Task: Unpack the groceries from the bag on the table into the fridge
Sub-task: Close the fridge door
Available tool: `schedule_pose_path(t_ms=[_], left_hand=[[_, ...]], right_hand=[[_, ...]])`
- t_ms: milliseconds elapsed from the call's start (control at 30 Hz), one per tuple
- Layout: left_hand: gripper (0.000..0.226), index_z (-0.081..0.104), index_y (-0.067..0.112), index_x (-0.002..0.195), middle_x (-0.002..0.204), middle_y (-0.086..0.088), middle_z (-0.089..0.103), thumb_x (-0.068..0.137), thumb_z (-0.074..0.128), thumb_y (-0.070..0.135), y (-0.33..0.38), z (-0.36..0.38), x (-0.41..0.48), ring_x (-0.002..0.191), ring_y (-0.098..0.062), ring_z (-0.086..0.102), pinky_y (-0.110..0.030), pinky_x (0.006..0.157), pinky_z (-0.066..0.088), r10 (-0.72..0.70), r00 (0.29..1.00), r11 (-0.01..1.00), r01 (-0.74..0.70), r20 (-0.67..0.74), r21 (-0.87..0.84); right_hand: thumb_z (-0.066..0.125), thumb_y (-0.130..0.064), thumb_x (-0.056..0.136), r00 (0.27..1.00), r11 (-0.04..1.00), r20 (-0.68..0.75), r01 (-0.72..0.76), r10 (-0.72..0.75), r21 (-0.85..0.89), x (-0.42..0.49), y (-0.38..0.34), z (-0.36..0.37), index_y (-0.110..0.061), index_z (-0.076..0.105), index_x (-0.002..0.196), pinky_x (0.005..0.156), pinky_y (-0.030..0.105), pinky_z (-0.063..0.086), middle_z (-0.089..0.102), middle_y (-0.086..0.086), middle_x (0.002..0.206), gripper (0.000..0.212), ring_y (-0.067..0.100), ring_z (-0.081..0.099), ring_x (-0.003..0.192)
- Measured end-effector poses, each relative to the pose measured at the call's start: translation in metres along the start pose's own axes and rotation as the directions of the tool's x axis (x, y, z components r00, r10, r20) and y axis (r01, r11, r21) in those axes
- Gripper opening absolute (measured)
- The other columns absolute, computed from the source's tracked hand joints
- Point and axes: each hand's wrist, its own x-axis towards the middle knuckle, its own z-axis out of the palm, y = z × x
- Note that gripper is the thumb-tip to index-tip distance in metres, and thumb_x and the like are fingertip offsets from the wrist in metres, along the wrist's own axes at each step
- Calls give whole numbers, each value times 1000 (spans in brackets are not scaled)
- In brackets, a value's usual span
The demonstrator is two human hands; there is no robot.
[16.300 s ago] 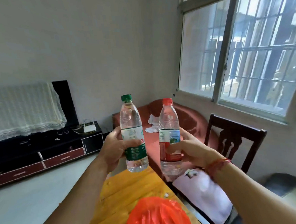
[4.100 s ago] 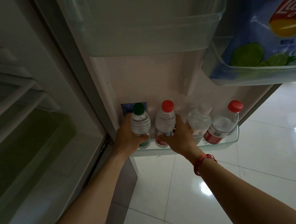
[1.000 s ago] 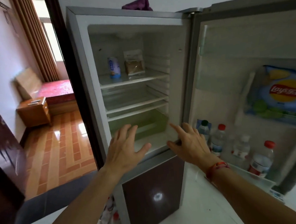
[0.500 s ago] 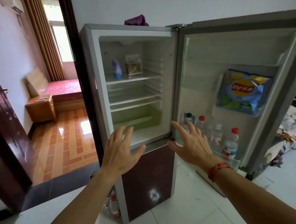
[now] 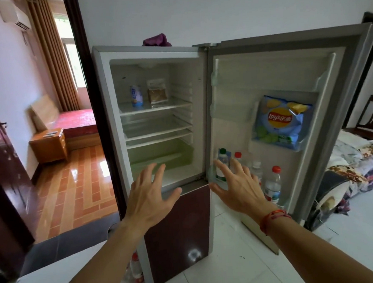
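Head view: fridge stood open.
Left hand: spread, empty, before the lower shelf.
Right hand: spread, empty, near door bottles.
Done: bottles, chips bag sat in the door.
To do: grocery bag out of view; remainder unknown.

Grey fridge with maroon lower door; blue chip bag; purple cloth.

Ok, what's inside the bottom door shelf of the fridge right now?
Four bottles stand in the bottom door shelf: green-capped bottle, inner red-capped bottle, pale-capped bottle, then the outer red-capped bottle. The right hand hides the bodies of the middle two.
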Motion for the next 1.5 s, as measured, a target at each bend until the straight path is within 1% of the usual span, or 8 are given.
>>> schedule_pose_path(t_ms=[333,600,800,967,1067,1200,1400,1500], left_hand=[[89,33,21,151,156,-5,31,80,32,75,113,47,50,143,-24,29,-44,110,36,183,980,981,-177,74,-77],[87,33,22,151,156,-4,31,82,33,76,212,94,81,145,-24,25,-48,113,35,404,908,908,-384,109,-166],[80,36,19,150,157,-11,33,86,43,67,286,115,112,146,-31,26,-52,112,32,572,815,819,-559,93,-132],[73,49,12,140,146,-20,46,83,53,57,339,142,152,139,-41,37,-57,112,34,741,668,668,-743,63,25],[69,56,12,135,143,-21,49,79,64,51,371,152,169,136,-40,41,-57,112,33,791,608,602,-793,66,88],[62,55,10,134,147,-21,43,84,60,46,411,167,189,139,-37,34,-56,115,24,842,532,512,-840,90,178],[57,45,11,142,159,-19,22,95,41,43,447,194,218,149,-35,10,-53,121,5,783,597,542,-793,176,277],[61,37,9,148,163,-18,12,98,34,45,448,207,226,151,-33,0,-52,121,-2,765,610,531,-779,207,333]], right_hand=[[40,-72,92,970,971,-55,-237,238,27,-18,121,-29,-44,4,156,113,55,35,20,11,163,78,35,32,144],[41,-72,92,930,933,-83,-360,359,7,-31,205,-48,-43,1,157,112,54,38,20,12,162,81,35,34,141],[42,-73,91,906,907,-63,-414,419,80,-18,255,-39,-40,0,157,111,53,40,25,13,160,84,37,38,139],[43,-74,90,873,857,-20,-473,487,205,1,297,-21,-30,1,160,111,51,42,27,12,160,93,31,36,142],[48,-64,94,861,826,12,-491,508,275,16,317,-14,-24,1,161,113,49,39,28,16,159,91,33,34,142],[49,-47,97,877,831,7,-458,481,317,42,344,-3,-19,12,159,107,50,36,40,14,151,77,36,43,131],[44,-55,91,866,774,17,-455,500,441,73,374,18,-20,25,155,114,50,39,29,16,161,75,36,36,144],[49,-47,94,877,756,5,-417,480,505,83,379,21,-20,17,157,120,52,29,13,16,167,76,35,20,152]])
